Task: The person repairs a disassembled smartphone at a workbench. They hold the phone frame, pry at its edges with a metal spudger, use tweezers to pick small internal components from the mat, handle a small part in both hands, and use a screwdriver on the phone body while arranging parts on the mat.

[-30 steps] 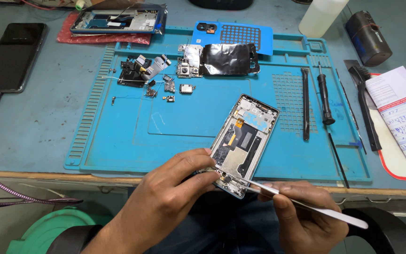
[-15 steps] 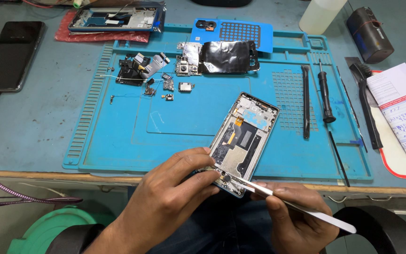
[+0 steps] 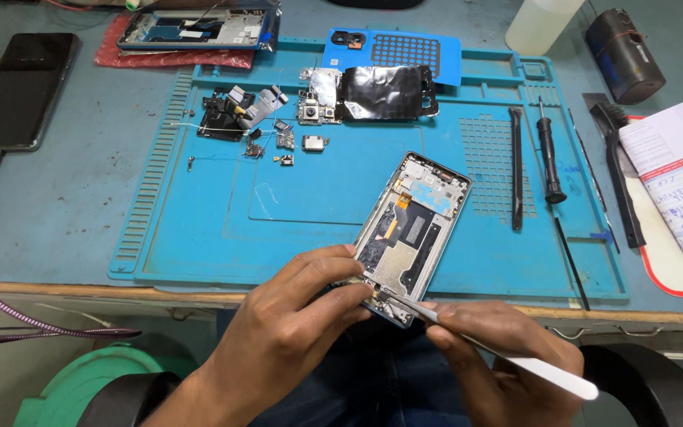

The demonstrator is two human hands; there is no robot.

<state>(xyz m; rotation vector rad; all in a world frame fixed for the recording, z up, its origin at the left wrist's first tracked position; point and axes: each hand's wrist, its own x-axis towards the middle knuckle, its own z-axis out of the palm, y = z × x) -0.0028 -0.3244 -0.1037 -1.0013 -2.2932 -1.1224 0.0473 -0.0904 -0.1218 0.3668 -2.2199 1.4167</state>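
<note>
An opened phone frame (image 3: 414, 229) with its inner boards exposed lies tilted on the blue repair mat (image 3: 199, 221), its lower end past the table's front edge. My left hand (image 3: 294, 324) pinches that lower end between thumb and fingers. My right hand (image 3: 499, 356) holds white-handled tweezers (image 3: 507, 356), whose metal tips touch the bottom of the phone frame next to my left fingertips.
Small removed parts (image 3: 278, 142), a camera module and a black foil-covered board (image 3: 385, 91) lie at the mat's back. A black spudger (image 3: 516, 166), a screwdriver (image 3: 549, 158) and a brush (image 3: 618, 174) sit right. A charging black phone (image 3: 17, 91) lies far left, papers (image 3: 677, 182) far right.
The phone frame, both hands and the tweezers shifted slightly left in view. The tweezer tips stay at the frame's lower end.
</note>
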